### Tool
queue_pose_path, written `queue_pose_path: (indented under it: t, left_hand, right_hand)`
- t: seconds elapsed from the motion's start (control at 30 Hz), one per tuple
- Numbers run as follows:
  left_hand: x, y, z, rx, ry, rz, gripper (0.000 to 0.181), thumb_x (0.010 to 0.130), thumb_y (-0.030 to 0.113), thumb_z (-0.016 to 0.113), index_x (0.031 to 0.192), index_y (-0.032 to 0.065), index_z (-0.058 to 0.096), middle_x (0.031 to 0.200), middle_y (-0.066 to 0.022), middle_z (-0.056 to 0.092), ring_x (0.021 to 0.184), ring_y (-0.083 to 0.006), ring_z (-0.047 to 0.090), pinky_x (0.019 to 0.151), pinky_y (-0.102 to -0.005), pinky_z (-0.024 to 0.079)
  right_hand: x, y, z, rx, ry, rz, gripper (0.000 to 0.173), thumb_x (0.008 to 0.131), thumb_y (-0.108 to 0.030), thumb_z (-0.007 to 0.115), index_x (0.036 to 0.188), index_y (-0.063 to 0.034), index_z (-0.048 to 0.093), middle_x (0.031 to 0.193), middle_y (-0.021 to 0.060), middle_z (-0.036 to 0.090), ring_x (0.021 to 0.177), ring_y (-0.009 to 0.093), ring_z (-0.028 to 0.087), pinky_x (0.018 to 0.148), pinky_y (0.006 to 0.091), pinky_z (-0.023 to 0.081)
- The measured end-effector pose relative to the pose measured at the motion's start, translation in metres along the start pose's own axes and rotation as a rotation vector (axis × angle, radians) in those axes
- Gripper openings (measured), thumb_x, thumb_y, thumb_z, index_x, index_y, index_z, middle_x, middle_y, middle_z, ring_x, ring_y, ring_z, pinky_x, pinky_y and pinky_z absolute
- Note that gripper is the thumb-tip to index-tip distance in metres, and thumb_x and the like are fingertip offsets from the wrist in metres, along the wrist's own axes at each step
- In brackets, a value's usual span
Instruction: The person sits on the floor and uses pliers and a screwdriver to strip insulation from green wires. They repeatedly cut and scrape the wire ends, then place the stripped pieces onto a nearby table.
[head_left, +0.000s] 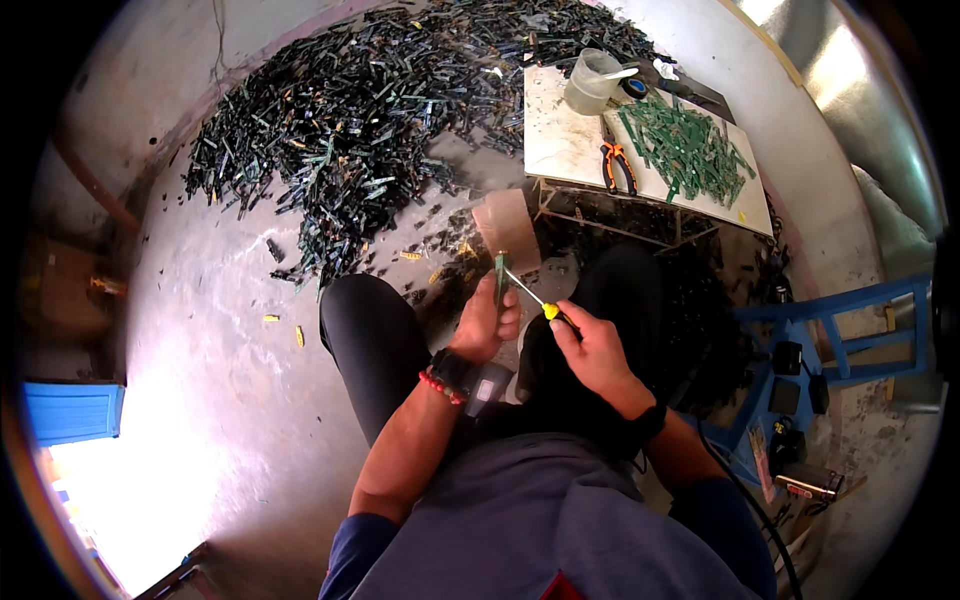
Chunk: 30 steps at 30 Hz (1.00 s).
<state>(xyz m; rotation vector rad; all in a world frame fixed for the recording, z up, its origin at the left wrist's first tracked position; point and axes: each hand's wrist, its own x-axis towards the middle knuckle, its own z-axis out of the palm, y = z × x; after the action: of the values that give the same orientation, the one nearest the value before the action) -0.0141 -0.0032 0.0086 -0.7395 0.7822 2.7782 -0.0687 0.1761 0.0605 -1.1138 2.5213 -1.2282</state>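
My left hand (487, 319) grips a narrow green strip (501, 277), likely a small circuit board, held upright between thumb and fingers. My right hand (596, 349) is closed around the handle of a screwdriver (550, 309) with a yellow collar. Its metal shaft points up and left, and the tip meets or nearly meets the strip near its upper end; contact cannot be told. Beyond the hands a piece of brown cardboard (507, 225) lies on the floor. A heap of green strips (686, 146) covers the right part of a low white table (555, 154).
Pliers with orange and black handles (618, 169), a plastic tub (592, 84) and a tape roll (634, 88) are on the table. A large pile of dark strips (360, 127) spreads over the floor ahead. A blue stool (795, 375) holding black items stands at the right.
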Motion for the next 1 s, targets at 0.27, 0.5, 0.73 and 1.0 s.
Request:
queue_pose_path:
  t: [0.27,0.5,0.73,1.0]
  left_hand:
    - [-0.006,0.005,0.01,0.034,0.046,0.01,0.044,0.1,0.048,0.028,0.076,0.0139,0.041,0.059,0.002,0.035,0.048,-0.0103,0.027,0.044,-0.0244,0.024]
    - [0.0,0.004,0.008,0.032,0.041,0.024,0.043,0.099,0.047,0.028,0.075,0.014,0.04,0.058,0.0015,0.033,0.047,-0.0106,0.026,0.044,-0.0257,0.023]
    - [-0.001,0.009,0.006,-0.03,0.042,-0.004,0.042,0.099,0.048,0.028,0.076,0.0151,0.04,0.059,0.002,0.034,0.047,-0.0102,0.025,0.045,-0.0255,0.022]
    - [-0.002,0.012,0.005,-0.007,0.019,0.037,0.042,0.099,0.049,0.027,0.077,0.0158,0.04,0.06,0.0022,0.035,0.048,-0.0098,0.025,0.046,-0.0244,0.023]
  right_hand:
    - [0.004,-0.009,-0.014,1.267,-0.256,0.849,0.022,0.098,-0.023,0.051,0.104,-0.0033,0.059,0.063,-0.0048,0.044,0.045,0.001,0.034,0.039,0.0171,0.026]
    - [-0.002,-0.003,0.02,-0.08,0.17,-0.007,0.027,0.085,-0.015,0.064,0.106,0.0015,0.063,0.076,0.0191,0.063,0.064,0.033,0.063,0.055,0.0377,0.048]
    - [0.012,-0.005,0.003,0.738,-0.121,0.475,0.026,0.092,-0.02,0.058,0.109,-0.0002,0.06,0.063,0.0004,0.052,0.044,0.009,0.044,0.042,0.0232,0.037]
    - [0.013,-0.011,-0.002,1.538,-0.237,0.945,0.021,0.095,-0.018,0.055,0.112,-0.0053,0.056,0.066,-0.0035,0.046,0.045,0.002,0.034,0.041,0.017,0.028]
